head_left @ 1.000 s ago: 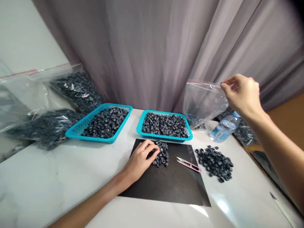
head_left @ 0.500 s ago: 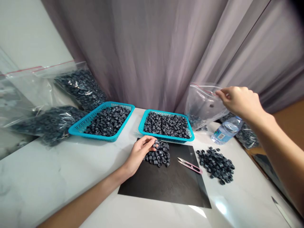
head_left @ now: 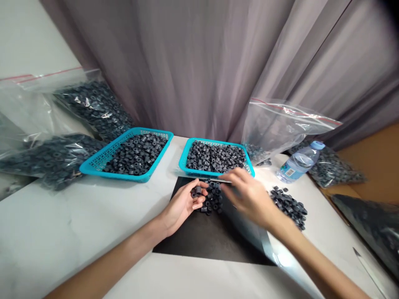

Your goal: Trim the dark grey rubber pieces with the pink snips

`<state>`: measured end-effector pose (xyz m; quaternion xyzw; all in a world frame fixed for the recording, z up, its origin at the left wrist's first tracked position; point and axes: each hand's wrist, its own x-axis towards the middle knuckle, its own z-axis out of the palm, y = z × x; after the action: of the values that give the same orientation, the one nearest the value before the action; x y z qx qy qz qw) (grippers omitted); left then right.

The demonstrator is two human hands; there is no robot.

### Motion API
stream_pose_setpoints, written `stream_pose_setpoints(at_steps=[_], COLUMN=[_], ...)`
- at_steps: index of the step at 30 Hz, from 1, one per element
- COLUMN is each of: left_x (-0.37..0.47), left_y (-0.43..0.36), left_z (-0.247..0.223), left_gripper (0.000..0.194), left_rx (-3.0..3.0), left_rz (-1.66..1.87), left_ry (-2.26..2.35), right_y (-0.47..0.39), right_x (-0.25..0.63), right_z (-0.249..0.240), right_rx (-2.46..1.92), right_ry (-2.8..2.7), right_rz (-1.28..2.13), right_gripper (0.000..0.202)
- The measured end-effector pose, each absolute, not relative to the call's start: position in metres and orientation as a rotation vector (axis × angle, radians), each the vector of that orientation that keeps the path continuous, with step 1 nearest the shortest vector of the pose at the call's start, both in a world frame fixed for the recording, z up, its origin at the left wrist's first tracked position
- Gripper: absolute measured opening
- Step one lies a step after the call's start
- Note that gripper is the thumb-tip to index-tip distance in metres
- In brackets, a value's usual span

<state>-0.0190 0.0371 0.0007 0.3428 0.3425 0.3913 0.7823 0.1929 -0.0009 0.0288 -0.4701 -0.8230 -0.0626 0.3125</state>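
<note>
Palm up, my left hand (head_left: 183, 203) curls its fingers around a few small dark grey plastic rings (head_left: 197, 191). It rests at the left side of a pile of the same rings (head_left: 213, 198) on a black mat (head_left: 205, 241). Over the right side of this pile is my right hand (head_left: 247, 197), blurred by motion, its fingers bent and apart with nothing visible in them. My right forearm and hand hide the pink snips. Behind the mat stands a turquoise basket (head_left: 218, 176) filled with rings.
Another turquoise basket of rings (head_left: 93, 171) stands left. Bags of rings (head_left: 93, 106) lean at the far left. An open zip bag (head_left: 274, 124), a water bottle (head_left: 299, 162) and a second ring pile (head_left: 289, 207) are on the right, near a blade-like object (head_left: 369, 272).
My right hand has come down from the zip bag to the pile on the mat. My left hand has turned palm up, showing rings in it. The view has shifted slightly.
</note>
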Motion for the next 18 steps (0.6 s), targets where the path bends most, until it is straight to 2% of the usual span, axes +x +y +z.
stream_pose_setpoints(at_steps=[3,5,10,14,18], left_x=[-0.019,-0.019,-0.017,-0.013,-0.009], left_y=[0.034,0.033,0.028,0.019,0.009], left_z=[0.004,0.006,0.005,0.001,-0.004], left_gripper=[0.02,0.018,0.026,0.036,0.031], left_rx=[0.794,0.846,0.916,0.913,0.896], left_rz=[0.807,0.8,0.772,0.649,0.559], left_ry=[0.712,0.707,0.699,0.721,0.7], right_y=[-0.001,0.002,0.007,0.007,0.002], right_x=[0.173,0.169,0.172,0.17,0.173], right_z=[-0.006,-0.02,-0.035,-0.034,-0.025], right_rx=[-1.286,-1.285,-1.285,-1.247,-1.208], right_ry=[-2.327,-2.336,-2.127,-2.021,-1.805], right_rz=[-0.026,0.031,0.117,0.216,0.314], right_gripper=[0.037,0.041,0.019,0.018,0.015])
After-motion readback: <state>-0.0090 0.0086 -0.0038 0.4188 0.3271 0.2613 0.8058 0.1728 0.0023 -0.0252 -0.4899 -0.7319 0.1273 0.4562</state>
